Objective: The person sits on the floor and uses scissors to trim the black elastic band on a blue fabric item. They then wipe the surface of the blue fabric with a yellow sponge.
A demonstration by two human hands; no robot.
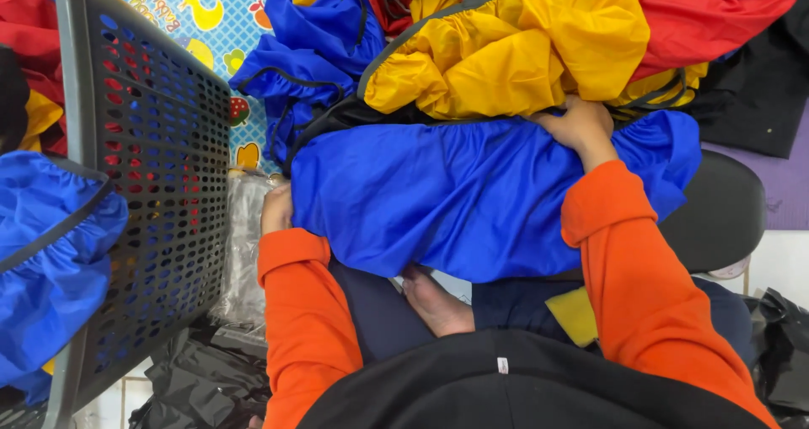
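A blue fabric cover (472, 197) with a black elastic edge lies across my lap. My left hand (275, 208), in an orange sleeve, rests at its left edge, fingers mostly hidden under the cloth. My right hand (580, 126) grips the far edge of the blue cover where it meets a yellow cover (514, 50). More blue fabric (316, 50) and red fabric (708, 12) are piled beyond. A bare foot (434, 302) shows under the blue cover.
A grey perforated plastic basket (156, 185) stands at the left, holding another blue cover (50, 260). A patterned play mat (211, 16) lies beneath. Clear plastic wrap (244, 243) and black bags (202, 378) lie by the basket. A black seat (720, 214) is at the right.
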